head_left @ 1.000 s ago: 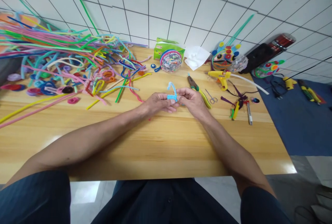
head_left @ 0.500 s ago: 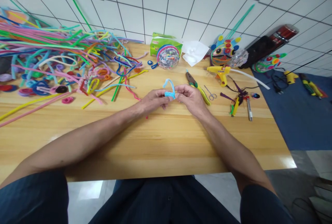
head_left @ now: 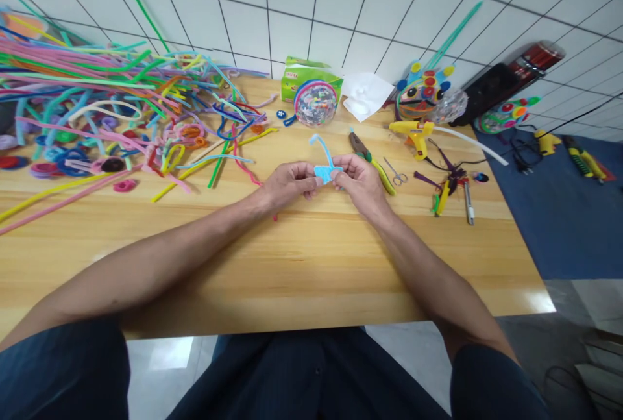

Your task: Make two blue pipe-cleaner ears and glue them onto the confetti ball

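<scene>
A light-blue pipe cleaner (head_left: 326, 173), folded into a small flat piece with one loose end curling upward, is held above the table between both hands. My left hand (head_left: 293, 181) pinches its left side between thumb and fingers. On the opposite side my right hand (head_left: 357, 178) is closed on it too, the thumb pressing its front. Just right of that hand lie pliers (head_left: 377, 163) with yellow-green handles and small scissors (head_left: 398, 176). A red pipe cleaner (head_left: 247, 173) runs toward my left hand, which hides part of it.
Colourful pipe cleaners (head_left: 97, 102) are heaped at the left. Along the wall stand a green box (head_left: 296, 76), a clear ball-like ornament (head_left: 315, 105), white paper (head_left: 366, 94) and a decorated figure (head_left: 422, 92). A yellow glue gun (head_left: 415, 137) and a cutter (head_left: 468, 204) lie at the right.
The blue piece has turned between my fingers and shows a broader flat face. Its loose end now stands up straighter, where before it arched over.
</scene>
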Available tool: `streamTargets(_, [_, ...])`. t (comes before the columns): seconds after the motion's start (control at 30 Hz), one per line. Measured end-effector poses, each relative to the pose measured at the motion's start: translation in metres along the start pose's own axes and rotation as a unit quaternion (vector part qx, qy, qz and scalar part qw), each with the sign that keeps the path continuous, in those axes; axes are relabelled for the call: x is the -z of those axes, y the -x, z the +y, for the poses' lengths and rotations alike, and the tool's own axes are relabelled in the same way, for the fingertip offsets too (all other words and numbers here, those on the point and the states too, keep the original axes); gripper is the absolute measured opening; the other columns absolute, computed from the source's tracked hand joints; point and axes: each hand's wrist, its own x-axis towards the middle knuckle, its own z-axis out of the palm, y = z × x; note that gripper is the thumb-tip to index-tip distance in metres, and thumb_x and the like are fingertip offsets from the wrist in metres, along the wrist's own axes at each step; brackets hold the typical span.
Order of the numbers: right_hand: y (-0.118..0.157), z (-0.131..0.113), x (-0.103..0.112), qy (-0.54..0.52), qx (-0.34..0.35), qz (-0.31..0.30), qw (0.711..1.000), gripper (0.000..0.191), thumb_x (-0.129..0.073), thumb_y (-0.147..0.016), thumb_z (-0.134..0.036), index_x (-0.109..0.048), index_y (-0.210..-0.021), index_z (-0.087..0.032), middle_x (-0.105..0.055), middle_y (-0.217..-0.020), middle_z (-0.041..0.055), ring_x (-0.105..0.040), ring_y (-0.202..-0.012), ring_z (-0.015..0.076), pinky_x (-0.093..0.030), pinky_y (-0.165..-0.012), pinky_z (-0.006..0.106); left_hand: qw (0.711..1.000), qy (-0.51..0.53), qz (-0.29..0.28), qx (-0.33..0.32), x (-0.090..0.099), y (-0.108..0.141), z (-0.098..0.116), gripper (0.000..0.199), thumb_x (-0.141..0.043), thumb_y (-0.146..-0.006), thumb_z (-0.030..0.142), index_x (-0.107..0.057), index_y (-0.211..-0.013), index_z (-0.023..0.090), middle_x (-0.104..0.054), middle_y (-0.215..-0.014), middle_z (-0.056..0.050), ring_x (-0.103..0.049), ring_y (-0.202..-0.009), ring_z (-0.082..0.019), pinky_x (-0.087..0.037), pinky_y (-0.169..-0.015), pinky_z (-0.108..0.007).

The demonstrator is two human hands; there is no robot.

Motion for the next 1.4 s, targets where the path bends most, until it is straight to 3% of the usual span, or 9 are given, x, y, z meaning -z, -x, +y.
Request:
streamTargets(0.2, [0.002,0.006,-0.006,-0.009,-0.004,-0.021,1.000,0.035,-0.082,-0.072,-0.036,-0.066,-0.101,-0.024,-0.071,-0.082,-0.0034,-0.067,-0.073,0.0146,-0.057,-0.069,0.030,0.999,0.028,0.041,-0.006,-0.004,0.000,-0.006,0.043,-0.097,-0.064,0.041,-0.064,-0.078,0.017,-0.071,-0.064,0.001,-0.063,-0.057,-0.011,-0.053,-0.061,-0.025])
streamTargets(0.5, [0.004,0.011,-0.011,0.002,-0.004,-0.016,1.000,0.039,-0.080,-0.073,-0.039,-0.063,-0.105,-0.025,-0.071,-0.085,-0.0024,-0.068,-0.076,0.0156,-0.059,-0.072,0.032,0.996,0.018,0.077,-0.031,-0.009,0.003,-0.015,0.029,-0.089,-0.072,0.033,-0.066,-0.077,0.017,-0.072,-0.065,0.001,-0.063,-0.058,-0.010,-0.051,-0.062,-0.024])
streamTargets(0.97, [0.008,0.008,-0.013,0.005,0.027,0.014,1.000,0.042,-0.083,-0.077,-0.047,-0.065,-0.107,-0.025,-0.069,-0.084,-0.0033,-0.063,-0.073,0.0143,-0.054,-0.070,0.032,0.997,0.024,0.067,-0.019,-0.011,0.006,-0.008,0.029,-0.089,-0.074,0.033,-0.065,-0.078,0.017,-0.070,-0.067,0.002,-0.061,-0.060,-0.010,-0.051,-0.065,-0.024])
streamTargets(1.13, [0.009,0.005,-0.014,-0.020,0.022,-0.009,1.000,0.049,-0.090,-0.074,-0.049,-0.065,-0.108,-0.025,-0.070,-0.082,-0.0038,-0.064,-0.073,0.0140,-0.055,-0.072,0.031,0.994,0.093,0.060,-0.015,-0.012,0.005,-0.005,0.034,-0.094,-0.072,0.040,-0.076,-0.086,0.015,-0.070,-0.071,0.002,-0.061,-0.064,-0.010,-0.051,-0.065,-0.023])
streamTargets(1.27, [0.008,-0.004,-0.004,-0.003,0.010,-0.021,1.000,0.042,-0.086,-0.079,-0.048,-0.071,-0.110,-0.024,-0.068,-0.080,-0.0037,-0.063,-0.072,0.0138,-0.052,-0.067,0.029,0.990,0.131,0.057,0.019,-0.011,0.003,-0.003,0.032,-0.097,-0.068,0.037,-0.078,-0.081,0.014,-0.069,-0.069,0.001,-0.057,-0.059,-0.008,-0.048,-0.059,-0.021])
streamTargets(1.4, [0.004,-0.012,0.006,0.037,0.019,-0.009,0.999,0.037,-0.079,-0.085,-0.050,-0.078,-0.112,-0.025,-0.067,-0.084,-0.0020,-0.060,-0.074,0.0146,-0.048,-0.064,0.029,0.990,0.121,0.030,0.071,-0.013,0.004,-0.001,0.023,-0.094,-0.073,0.029,-0.076,-0.077,0.014,-0.066,-0.064,0.001,-0.058,-0.056,-0.009,-0.048,-0.056,-0.021])
